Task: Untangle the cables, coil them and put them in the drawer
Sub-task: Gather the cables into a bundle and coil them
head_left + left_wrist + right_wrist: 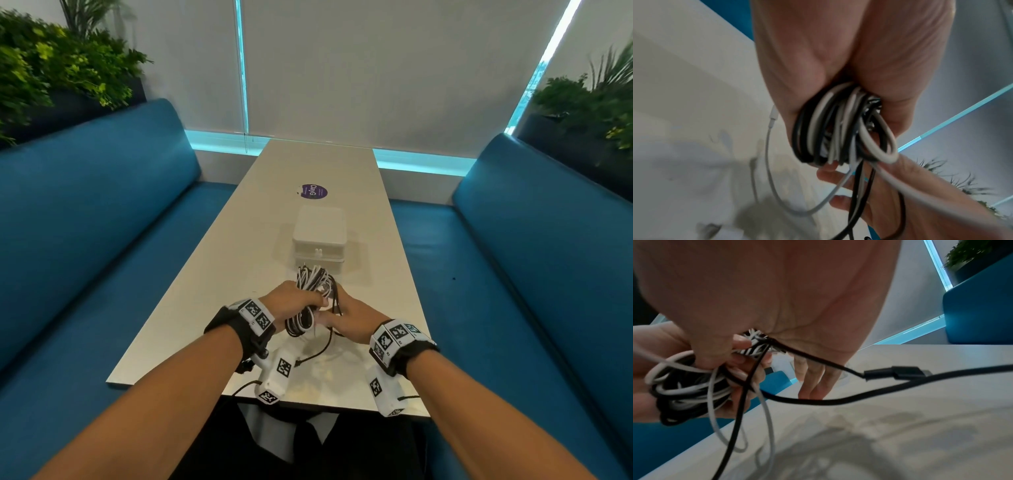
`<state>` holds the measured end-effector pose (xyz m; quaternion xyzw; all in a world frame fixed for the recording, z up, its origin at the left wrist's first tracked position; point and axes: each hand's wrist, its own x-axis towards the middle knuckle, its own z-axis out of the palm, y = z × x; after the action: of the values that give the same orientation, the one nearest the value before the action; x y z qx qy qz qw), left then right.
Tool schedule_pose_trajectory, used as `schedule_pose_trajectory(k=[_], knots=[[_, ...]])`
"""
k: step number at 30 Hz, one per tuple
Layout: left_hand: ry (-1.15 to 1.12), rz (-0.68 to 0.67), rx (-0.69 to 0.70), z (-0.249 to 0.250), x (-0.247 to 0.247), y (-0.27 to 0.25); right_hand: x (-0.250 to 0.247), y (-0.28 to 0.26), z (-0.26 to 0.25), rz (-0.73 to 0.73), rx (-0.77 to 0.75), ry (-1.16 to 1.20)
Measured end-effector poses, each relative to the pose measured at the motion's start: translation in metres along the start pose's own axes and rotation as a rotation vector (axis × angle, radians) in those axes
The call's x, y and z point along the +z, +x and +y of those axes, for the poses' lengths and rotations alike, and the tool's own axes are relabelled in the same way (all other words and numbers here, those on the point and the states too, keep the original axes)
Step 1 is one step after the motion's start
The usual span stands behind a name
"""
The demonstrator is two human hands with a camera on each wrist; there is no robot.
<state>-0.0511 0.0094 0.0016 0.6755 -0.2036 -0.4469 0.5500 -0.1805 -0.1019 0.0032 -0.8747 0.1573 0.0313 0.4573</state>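
The left hand (297,301) is clenched around a bundle of cables (313,296), a tangle of smooth, round black and white leads looped together and held above the tabletop (219,274) near its near edge. A thin white lead (769,162) with a small plug hangs from the bundle. The right hand (354,317) meets the bundle from the right; thumb and forefinger appear to pinch its strands, though blur limits certainty, and the remaining fingers (813,382) extend downward. A matte black lead (838,400) trails right across the pale, smooth tabletop. Beyond the bundle, along the centreline, stands a white, rounded-corner drawer box (319,236), closed.
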Motion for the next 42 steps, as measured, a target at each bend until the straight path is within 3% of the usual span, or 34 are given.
schedule_pose_trajectory(k=[5, 12, 18, 21, 25, 30, 35, 42], knots=[[0.161, -0.014, -0.018, -0.004, 0.001, 0.003, 0.005, 0.000, 0.005, -0.030, 0.033, -0.096], [-0.004, -0.096, 0.039, -0.003, 0.012, -0.007, 0.002, 0.011, 0.007, -0.018, 0.084, -0.128], [0.142, -0.035, 0.074, 0.001, 0.022, -0.005, 0.000, 0.013, 0.017, -0.012, 0.167, -0.141], [0.150, 0.108, 0.140, 0.005, 0.021, -0.002, 0.001, 0.013, 0.025, -0.068, 0.184, -0.120], [0.039, 0.242, 0.196, 0.013, 0.015, 0.002, 0.013, 0.015, 0.032, -0.112, 0.120, -0.223], [-0.028, 0.244, 0.241, 0.015, 0.012, 0.003, 0.024, 0.016, 0.021, -0.057, 0.035, -0.026], [-0.212, 0.180, 0.234, 0.019, 0.003, -0.001, 0.016, 0.020, 0.019, 0.024, 0.036, -0.093], [0.151, 0.188, 0.253, 0.019, 0.003, -0.005, 0.002, 0.013, 0.024, -0.044, 0.165, -0.247]])
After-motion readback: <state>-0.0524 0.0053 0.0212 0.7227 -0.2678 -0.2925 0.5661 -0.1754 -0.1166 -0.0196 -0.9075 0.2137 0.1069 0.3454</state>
